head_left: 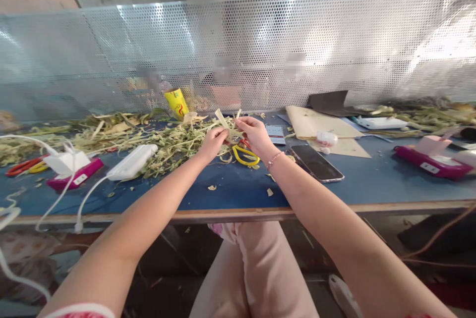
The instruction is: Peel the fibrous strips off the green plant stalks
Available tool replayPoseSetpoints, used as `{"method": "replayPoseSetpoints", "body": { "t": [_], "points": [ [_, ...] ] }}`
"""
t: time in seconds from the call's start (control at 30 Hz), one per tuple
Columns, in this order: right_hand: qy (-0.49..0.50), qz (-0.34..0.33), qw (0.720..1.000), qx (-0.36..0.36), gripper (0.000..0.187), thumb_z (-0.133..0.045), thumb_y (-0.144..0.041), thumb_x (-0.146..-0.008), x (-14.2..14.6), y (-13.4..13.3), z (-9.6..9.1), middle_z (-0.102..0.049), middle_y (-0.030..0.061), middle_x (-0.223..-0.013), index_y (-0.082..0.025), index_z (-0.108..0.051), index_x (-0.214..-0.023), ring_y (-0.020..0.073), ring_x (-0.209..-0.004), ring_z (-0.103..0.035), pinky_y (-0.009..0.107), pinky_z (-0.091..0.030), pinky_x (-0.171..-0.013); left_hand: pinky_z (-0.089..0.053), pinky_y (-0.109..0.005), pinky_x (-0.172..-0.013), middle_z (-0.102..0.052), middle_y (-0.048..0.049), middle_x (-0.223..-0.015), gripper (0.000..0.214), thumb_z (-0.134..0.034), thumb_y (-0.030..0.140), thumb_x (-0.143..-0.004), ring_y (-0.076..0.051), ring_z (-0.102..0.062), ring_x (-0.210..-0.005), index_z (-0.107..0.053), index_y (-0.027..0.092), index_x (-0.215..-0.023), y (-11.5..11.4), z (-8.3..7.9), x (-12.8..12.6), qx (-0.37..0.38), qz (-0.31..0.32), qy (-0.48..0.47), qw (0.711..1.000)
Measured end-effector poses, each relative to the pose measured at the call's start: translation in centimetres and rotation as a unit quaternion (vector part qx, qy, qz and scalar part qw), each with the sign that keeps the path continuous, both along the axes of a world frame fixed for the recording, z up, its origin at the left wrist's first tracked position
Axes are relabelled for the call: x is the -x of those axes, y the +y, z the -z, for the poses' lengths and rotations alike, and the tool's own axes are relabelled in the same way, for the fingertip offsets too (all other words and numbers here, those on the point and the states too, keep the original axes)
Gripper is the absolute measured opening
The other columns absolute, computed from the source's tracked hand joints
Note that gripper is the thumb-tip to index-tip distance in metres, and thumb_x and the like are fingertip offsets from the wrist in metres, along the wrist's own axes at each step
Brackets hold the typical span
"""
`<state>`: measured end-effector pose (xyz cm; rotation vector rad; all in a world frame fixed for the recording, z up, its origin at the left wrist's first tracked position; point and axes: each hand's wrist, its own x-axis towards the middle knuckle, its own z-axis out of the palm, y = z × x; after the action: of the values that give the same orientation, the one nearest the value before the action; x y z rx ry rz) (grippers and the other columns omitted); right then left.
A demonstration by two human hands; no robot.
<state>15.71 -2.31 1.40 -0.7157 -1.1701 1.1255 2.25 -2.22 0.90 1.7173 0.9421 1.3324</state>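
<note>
Both hands meet above the blue table (193,191), in front of a heap of dried plant stalks (174,142). My left hand (213,143) is closed, its fingers pinched on a pale dry plant strip (222,119) that sticks up above them. Close beside it, my right hand (256,133), with a bracelet at the wrist, has thumb and fingers pinched on what looks like the same plant piece. Its lower end is hidden behind the fingers. Just under the hands lie scissors with yellow handles (246,157) and a touch of red; their blades are hidden.
A white power bank (132,162) and a purple power strip (76,175) with cables lie left. A yellow tube (176,103) leans behind. On the right are a phone (317,163), brown paper (320,122), an earbud case (327,138) and another power strip (431,161). A perforated metal screen (256,35) stands behind.
</note>
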Motion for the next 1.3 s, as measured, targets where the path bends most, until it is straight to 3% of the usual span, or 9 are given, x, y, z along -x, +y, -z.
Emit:
{"method": "replayPoseSetpoints", "body": {
  "t": [0.1, 0.23, 0.43, 0.73, 1.1, 1.3],
  "points": [
    [-0.018, -0.002, 1.0, -0.021, 0.021, -0.066, -0.034, -0.063, -0.1, -0.2, -0.3, -0.052, -0.0041, -0.064, -0.017, -0.057, -0.071, 0.0042, -0.053, -0.042, 0.019, -0.032, -0.048, -0.045, -0.025, -0.055, -0.044, 0.0016, -0.054, 0.023, -0.056, 0.031, -0.07, -0.011, -0.046, -0.055, -0.049, 0.017, -0.053, 0.0, 0.0, 0.1, -0.004, -0.002, 0.004, 1.0],
    [-0.018, -0.071, 0.996, -0.043, 0.025, -0.065, -0.039, -0.064, -0.3, -0.7, -0.6, -0.053, -0.0038, -0.065, -0.018, -0.054, -0.072, 0.0035, -0.049, -0.038, 0.019, -0.028, -0.044, -0.045, -0.024, -0.055, -0.045, 0.0024, -0.056, 0.021, -0.057, 0.032, -0.069, -0.01, -0.046, -0.056, -0.05, 0.017, -0.057, -0.2, -0.1, 0.2, -0.013, 0.001, 0.005, 1.0],
    [-0.057, -0.121, 0.991, -0.024, 0.025, -0.065, -0.038, -0.066, -0.4, -1.3, -0.7, -0.043, -0.0069, -0.052, -0.018, -0.052, -0.068, 0.003, -0.043, -0.032, 0.019, -0.023, -0.04, -0.044, -0.024, -0.056, -0.052, 0.0013, -0.062, 0.014, -0.059, 0.029, -0.067, -0.011, -0.049, -0.06, -0.054, 0.017, -0.063, -0.1, -0.2, 0.1, 0.0, 0.008, -0.015, 1.0],
    [-0.073, -0.081, 0.994, -0.007, 0.027, -0.068, -0.036, -0.064, -0.3, -0.7, -0.2, -0.042, -0.0074, -0.048, -0.016, -0.051, -0.064, 0.0028, -0.043, -0.036, 0.019, -0.027, -0.042, -0.043, -0.025, -0.056, -0.053, 0.0011, -0.059, 0.005, -0.047, 0.019, -0.063, -0.011, -0.052, -0.056, -0.05, 0.016, -0.067, 0.2, 0.0, 0.4, 0.06, 0.097, -0.115, 0.987],
    [-0.022, -0.078, 0.996, 0.043, 0.015, -0.059, -0.019, -0.07, 0.0, -0.2, -0.2, -0.045, -0.0062, -0.049, -0.017, -0.046, -0.063, 0.0039, -0.044, -0.042, 0.018, -0.033, -0.044, -0.044, -0.024, -0.057, -0.052, 0.0048, -0.06, 0.014, -0.055, 0.018, -0.067, -0.01, -0.054, -0.055, -0.042, 0.018, -0.073, 0.0, 0.1, 0.0, 0.031, 0.048, -0.126, 0.99],
    [-0.001, -0.068, 0.997, 0.044, 0.013, -0.058, -0.016, -0.069, 0.1, -0.1, -0.2, -0.045, -0.0082, -0.051, -0.018, -0.046, -0.069, 0.0034, -0.044, -0.043, 0.018, -0.037, -0.046, -0.046, -0.025, -0.061, -0.05, 0.0057, -0.059, 0.016, -0.057, 0.018, -0.067, -0.009, -0.055, -0.057, -0.041, 0.018, -0.071, -0.1, 0.2, -0.1, 0.025, 0.06, -0.134, 0.989]
  ]
}}
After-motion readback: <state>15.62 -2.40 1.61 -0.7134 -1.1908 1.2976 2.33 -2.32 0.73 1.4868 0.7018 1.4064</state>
